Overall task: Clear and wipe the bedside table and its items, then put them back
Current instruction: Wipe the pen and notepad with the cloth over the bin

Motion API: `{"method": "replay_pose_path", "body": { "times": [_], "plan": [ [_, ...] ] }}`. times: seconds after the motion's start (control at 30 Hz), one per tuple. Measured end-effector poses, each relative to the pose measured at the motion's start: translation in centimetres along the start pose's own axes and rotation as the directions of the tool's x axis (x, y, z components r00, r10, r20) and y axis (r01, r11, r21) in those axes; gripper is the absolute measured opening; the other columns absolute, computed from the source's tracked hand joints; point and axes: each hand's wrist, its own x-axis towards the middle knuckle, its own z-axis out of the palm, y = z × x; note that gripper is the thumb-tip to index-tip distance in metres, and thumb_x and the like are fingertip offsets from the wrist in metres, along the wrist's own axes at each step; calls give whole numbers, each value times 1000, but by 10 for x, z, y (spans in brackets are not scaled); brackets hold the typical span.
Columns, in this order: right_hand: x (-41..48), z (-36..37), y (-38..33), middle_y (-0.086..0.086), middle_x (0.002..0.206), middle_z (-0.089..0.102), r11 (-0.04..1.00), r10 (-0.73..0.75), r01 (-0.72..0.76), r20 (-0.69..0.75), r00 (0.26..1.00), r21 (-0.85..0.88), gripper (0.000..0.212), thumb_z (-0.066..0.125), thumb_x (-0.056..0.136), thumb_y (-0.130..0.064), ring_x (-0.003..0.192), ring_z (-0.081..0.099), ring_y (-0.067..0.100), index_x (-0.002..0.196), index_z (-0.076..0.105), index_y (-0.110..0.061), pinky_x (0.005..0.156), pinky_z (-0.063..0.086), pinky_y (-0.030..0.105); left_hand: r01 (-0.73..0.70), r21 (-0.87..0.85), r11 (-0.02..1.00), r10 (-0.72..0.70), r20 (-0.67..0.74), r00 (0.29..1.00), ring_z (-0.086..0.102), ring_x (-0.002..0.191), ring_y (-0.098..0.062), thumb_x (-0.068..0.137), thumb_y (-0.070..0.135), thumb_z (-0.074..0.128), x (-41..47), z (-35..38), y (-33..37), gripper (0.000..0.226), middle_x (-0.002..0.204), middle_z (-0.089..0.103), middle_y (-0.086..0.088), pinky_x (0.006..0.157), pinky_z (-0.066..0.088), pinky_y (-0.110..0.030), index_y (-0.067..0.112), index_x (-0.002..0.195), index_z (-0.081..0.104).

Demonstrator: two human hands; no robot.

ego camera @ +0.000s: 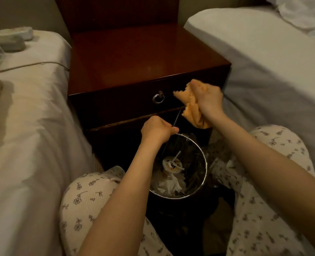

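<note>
The dark wooden bedside table stands between two beds with nothing on its top. My right hand grips an orange cloth in front of the drawer, just right of the ring pull. My left hand is curled round a thin dark stick-like item, which runs up toward the cloth. Both hands hover above the bin. What the thin item is cannot be made out.
A round metal waste bin with a plastic liner, a cup and crumpled paper sits on the floor between my knees. On the left bed lie pale packets and a cord. The right bed flanks the table.
</note>
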Motion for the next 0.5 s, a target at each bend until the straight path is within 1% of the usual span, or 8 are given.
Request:
{"method": "replay_pose_path", "body": {
  "times": [0.07, 0.13, 0.2, 0.27, 0.33, 0.4, 0.43, 0.5],
  "plan": [
    [7, -7, -1, -1, 92, 69, 989, 52, -57, 44, 998, 133, 30, 55, 91, -41, 90, 63, 14, 95, 71, -16, 83, 50, 32, 3, -70, 998, -1, 28, 1000, 56, 108, -18, 84, 31, 68, -1, 5, 0, 28, 113, 63, -2, 91, 45, -30, 13, 106, 67],
    [-6, -8, -6, -8, 108, 62, 939, 99, -161, 208, 973, 304, 40, 51, 93, -40, 96, 60, 6, 125, 59, -17, 78, 51, 19, -25, -144, 989, 34, 62, 998, 58, 100, -15, 87, 28, 64, -4, 10, 4, 25, 108, 65, -2, 84, 47, -29, 12, 107, 68],
    [-20, -3, -3, -12, 101, 57, 895, 122, -277, 404, 906, 351, 41, 44, 96, -40, 87, 58, 1, 131, 52, -20, 67, 47, 9, -30, -182, 983, 42, 61, 997, 57, 87, -14, 92, 18, 56, -5, 10, 7, 16, 93, 65, -2, 68, 45, -25, 12, 99, 69],
    [-32, 8, 4, -12, 91, 57, 903, 63, -264, 502, 863, 340, 35, 41, 97, -40, 80, 56, -3, 128, 49, -27, 68, 47, 9, -8, -155, 988, 14, 42, 999, 58, 84, -19, 90, 8, 50, -2, 8, 5, 18, 89, 64, -8, 61, 42, -24, 9, 88, 68],
    [-42, 16, 6, -13, 88, 60, 937, -9, -149, 449, 893, 315, 32, 45, 96, -37, 83, 60, 1, 125, 52, -25, 73, 50, 12, 20, -123, 992, -13, 60, 998, 55, 81, -20, 89, 6, 48, -3, 8, 4, 17, 89, 61, -11, 59, 41, -24, 8, 84, 64],
    [-41, 21, 7, -9, 88, 64, 945, -35, -76, 332, 943, 317, 32, 47, 96, -37, 92, 64, 12, 119, 61, -20, 83, 51, 25, 21, -121, 992, -8, 102, 995, 53, 82, -21, 90, 7, 47, -5, 12, 4, 14, 91, 58, -12, 59, 41, -24, 9, 85, 61],
    [-38, 21, 7, -7, 85, 65, 943, -20, -79, 291, 957, 324, 28, 47, 96, -38, 90, 65, 14, 110, 65, -21, 83, 50, 28, 10, -128, 992, 6, 124, 992, 52, 83, -21, 91, 8, 47, -6, 14, 6, 14, 91, 57, -12, 58, 40, -24, 10, 87, 60],
    [-33, 20, 5, -5, 73, 64, 921, 91, -176, 247, 965, 348, 25, 47, 95, -40, 74, 63, 10, 84, 66, -27, 71, 50, 23, 1, -142, 990, 23, 164, 986, 53, 85, -20, 92, 9, 47, -8, 15, 9, 15, 92, 58, -11, 58, 38, -23, 11, 88, 61]
  ]
}}
